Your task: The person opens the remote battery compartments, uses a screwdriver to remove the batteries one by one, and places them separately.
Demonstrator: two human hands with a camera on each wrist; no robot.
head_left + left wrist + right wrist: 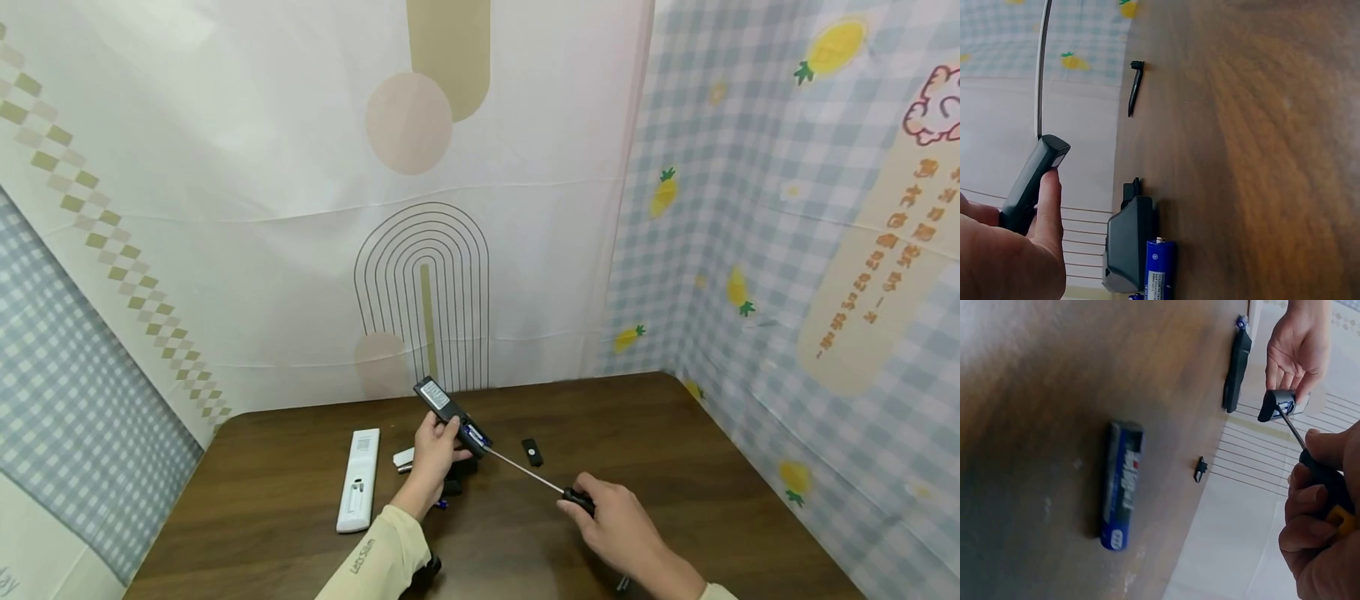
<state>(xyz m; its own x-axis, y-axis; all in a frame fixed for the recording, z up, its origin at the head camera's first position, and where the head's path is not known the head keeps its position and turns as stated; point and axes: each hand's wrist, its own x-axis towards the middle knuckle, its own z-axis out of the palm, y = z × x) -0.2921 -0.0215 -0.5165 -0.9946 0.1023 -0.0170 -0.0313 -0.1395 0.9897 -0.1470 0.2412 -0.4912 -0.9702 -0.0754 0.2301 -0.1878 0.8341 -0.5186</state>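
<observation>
My left hand [431,458] grips a black remote control [442,404], held up above the table with its back and battery compartment facing up. Inside the compartment a blue battery [474,435] is visible. My right hand [622,521] holds a screwdriver by its black handle [579,500], which shows a yellow part in the right wrist view. The long metal shaft [525,471] reaches across to the lower end of the remote, its tip at the battery compartment. Whether the tip touches the battery cannot be told.
A white remote control [358,483] lies left, its battery compartment uncovered. Behind the screwdriver shaft is a small black piece [532,452]. One blue battery [1122,487] lies on the table [255,500]; another blue battery [1159,269] is beside a black object [1130,244] under my left hand.
</observation>
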